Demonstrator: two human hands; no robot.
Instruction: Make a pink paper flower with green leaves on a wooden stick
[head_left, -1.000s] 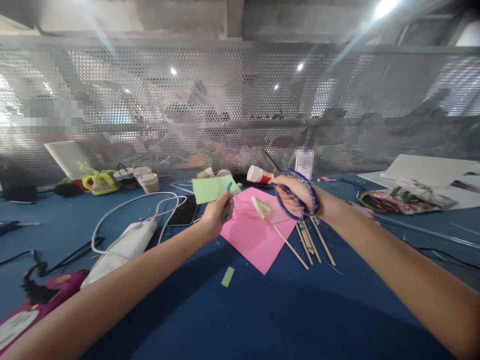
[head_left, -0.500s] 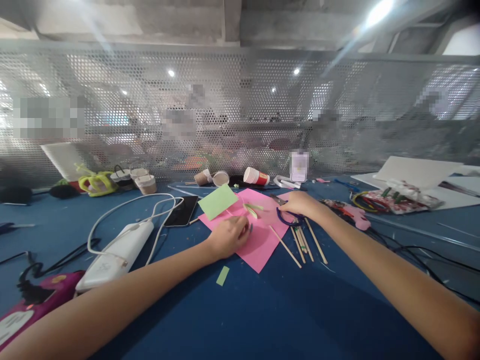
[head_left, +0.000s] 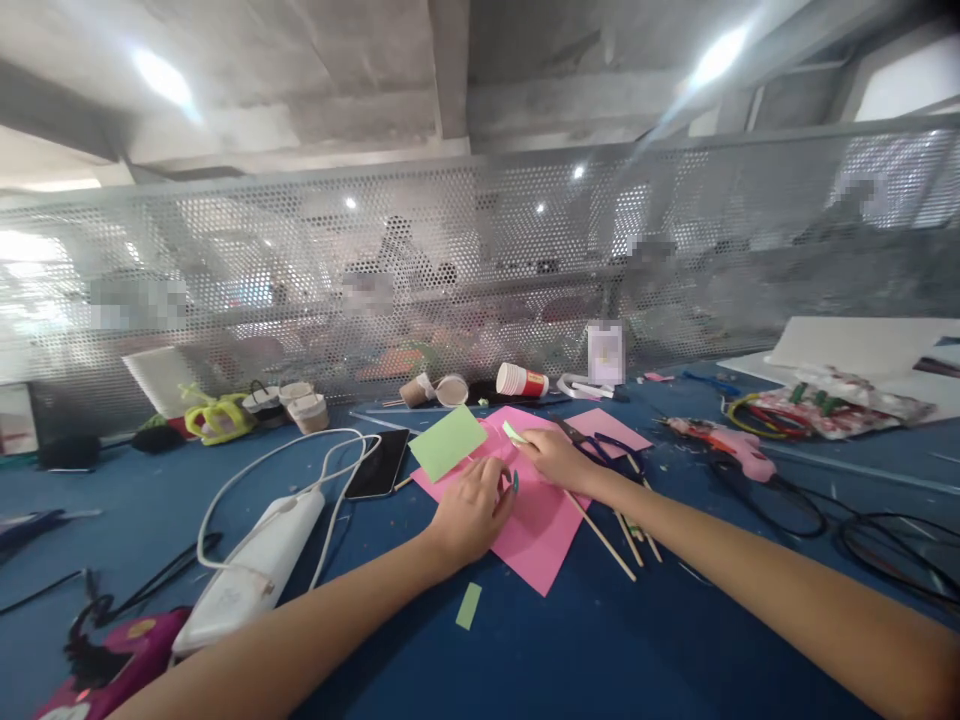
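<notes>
My right hand (head_left: 556,462) pinches a small folded strip of light-green paper (head_left: 514,432) above the pink paper (head_left: 534,540). To its left, my left hand (head_left: 472,508) rests on the pink sheet with curled fingers; whatever they may hold is hidden. A light-green sheet (head_left: 448,442) lies just beyond the left hand. Scissors with dark blue handles (head_left: 611,447) lie behind my right hand, partly covered by it. Several thin wooden sticks (head_left: 606,540) lie under and beside my right forearm. A green paper scrap (head_left: 469,606) is on the blue table near me.
At left are a phone (head_left: 380,464), a white power strip (head_left: 259,570) with a looped cable and a purple object (head_left: 120,655). Paper cups (head_left: 521,381) line the back by the mesh partition (head_left: 300,300). A pink glue gun (head_left: 739,452) with black cord lies right.
My right hand has let go of the scissors, moved left and taken hold of the green paper strip. My left hand stays on the pink paper. The camera view has tilted up.
</notes>
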